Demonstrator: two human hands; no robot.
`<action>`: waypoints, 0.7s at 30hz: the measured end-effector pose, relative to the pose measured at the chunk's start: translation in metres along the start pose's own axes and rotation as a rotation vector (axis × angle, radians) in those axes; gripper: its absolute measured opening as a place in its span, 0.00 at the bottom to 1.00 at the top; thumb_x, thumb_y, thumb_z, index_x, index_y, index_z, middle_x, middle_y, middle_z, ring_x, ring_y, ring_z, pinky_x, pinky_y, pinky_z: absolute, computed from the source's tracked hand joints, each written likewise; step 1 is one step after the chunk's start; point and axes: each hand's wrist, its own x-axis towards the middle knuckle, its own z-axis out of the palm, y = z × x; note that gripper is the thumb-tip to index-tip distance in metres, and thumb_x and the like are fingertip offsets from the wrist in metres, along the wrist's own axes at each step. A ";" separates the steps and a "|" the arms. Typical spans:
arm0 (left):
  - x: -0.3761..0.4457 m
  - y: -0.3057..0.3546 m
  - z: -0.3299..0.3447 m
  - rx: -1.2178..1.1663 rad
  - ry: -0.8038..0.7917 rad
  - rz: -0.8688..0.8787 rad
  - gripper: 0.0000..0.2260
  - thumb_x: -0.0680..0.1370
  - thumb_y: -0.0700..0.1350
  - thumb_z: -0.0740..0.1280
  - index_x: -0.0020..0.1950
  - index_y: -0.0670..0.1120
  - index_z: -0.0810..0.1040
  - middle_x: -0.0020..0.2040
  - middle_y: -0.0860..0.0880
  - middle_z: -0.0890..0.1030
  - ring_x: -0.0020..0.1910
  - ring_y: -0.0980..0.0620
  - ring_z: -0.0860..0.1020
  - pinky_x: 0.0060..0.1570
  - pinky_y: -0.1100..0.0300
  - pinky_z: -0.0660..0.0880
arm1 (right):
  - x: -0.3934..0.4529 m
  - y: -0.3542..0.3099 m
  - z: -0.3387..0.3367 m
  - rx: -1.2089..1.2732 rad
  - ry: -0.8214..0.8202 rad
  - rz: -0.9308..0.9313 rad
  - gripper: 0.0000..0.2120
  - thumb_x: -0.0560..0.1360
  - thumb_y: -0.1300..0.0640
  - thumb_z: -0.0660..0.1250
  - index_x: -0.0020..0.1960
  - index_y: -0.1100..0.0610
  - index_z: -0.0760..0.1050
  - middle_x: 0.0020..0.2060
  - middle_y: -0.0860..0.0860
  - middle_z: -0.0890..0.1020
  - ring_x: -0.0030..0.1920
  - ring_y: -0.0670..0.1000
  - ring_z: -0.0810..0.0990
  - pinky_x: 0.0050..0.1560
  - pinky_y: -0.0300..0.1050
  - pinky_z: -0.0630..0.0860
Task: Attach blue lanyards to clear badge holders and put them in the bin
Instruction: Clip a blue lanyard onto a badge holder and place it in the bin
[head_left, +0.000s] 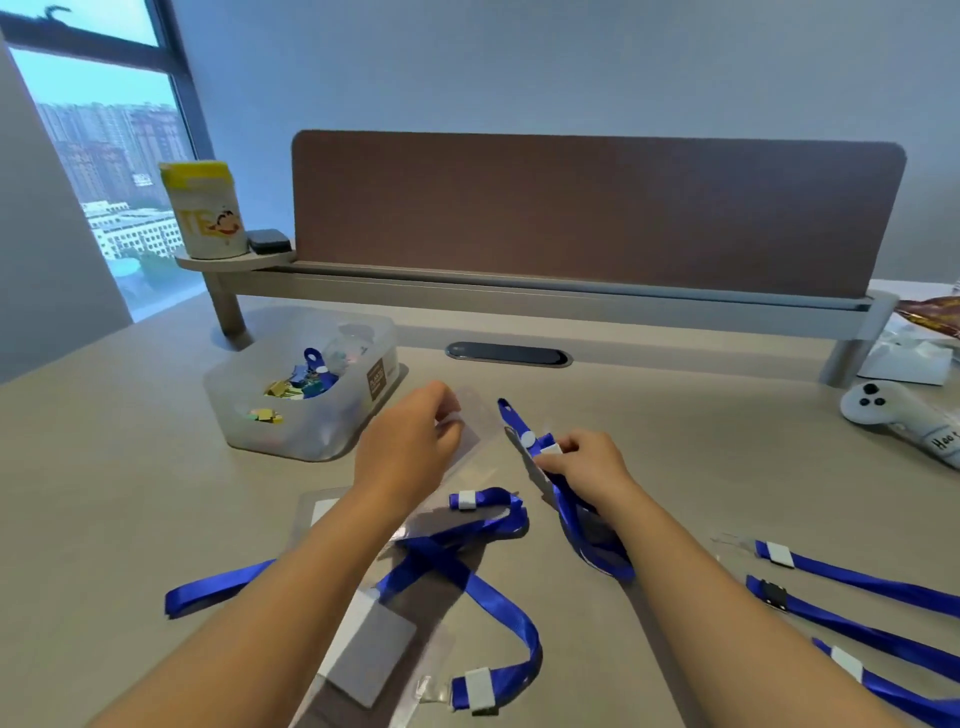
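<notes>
My left hand (410, 441) pinches the top of a clear badge holder (470, 441) above the desk's middle. To its right, my right hand (587, 465) grips a blue lanyard (571, 512) near its white clip, and the lanyard's snap loop points up toward the holder. The translucent bin (332, 441) stands at the left behind my left hand, with a blue lanyard and coloured clips inside. More clear badge holders (363, 660) and another blue lanyard (467, 582) lie under my left forearm.
Several loose blue lanyards (862, 579) lie at the right front. A white controller (898, 415) rests at the right edge. A brown desk divider (597, 213) on a raised shelf closes the back, with a yellow-lidded canister (205, 213) at its left end.
</notes>
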 end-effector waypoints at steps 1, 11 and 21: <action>-0.002 -0.003 -0.008 -0.002 0.019 -0.012 0.05 0.75 0.42 0.63 0.48 0.42 0.75 0.49 0.42 0.81 0.41 0.52 0.72 0.40 0.60 0.70 | -0.003 -0.009 0.003 0.041 0.001 -0.024 0.10 0.72 0.62 0.65 0.34 0.60 0.67 0.29 0.52 0.72 0.29 0.49 0.72 0.30 0.39 0.70; 0.004 -0.060 -0.096 0.007 0.195 -0.101 0.05 0.74 0.43 0.65 0.46 0.42 0.75 0.46 0.40 0.82 0.39 0.50 0.73 0.33 0.67 0.69 | -0.005 -0.115 0.069 0.330 -0.062 -0.194 0.08 0.74 0.62 0.65 0.38 0.55 0.69 0.37 0.55 0.78 0.35 0.49 0.75 0.34 0.39 0.72; 0.052 -0.131 -0.154 0.043 0.344 -0.145 0.04 0.73 0.39 0.65 0.46 0.40 0.76 0.45 0.39 0.81 0.39 0.50 0.72 0.32 0.64 0.68 | 0.047 -0.220 0.141 0.436 0.023 -0.309 0.06 0.74 0.63 0.65 0.47 0.59 0.68 0.47 0.56 0.76 0.46 0.53 0.76 0.35 0.39 0.75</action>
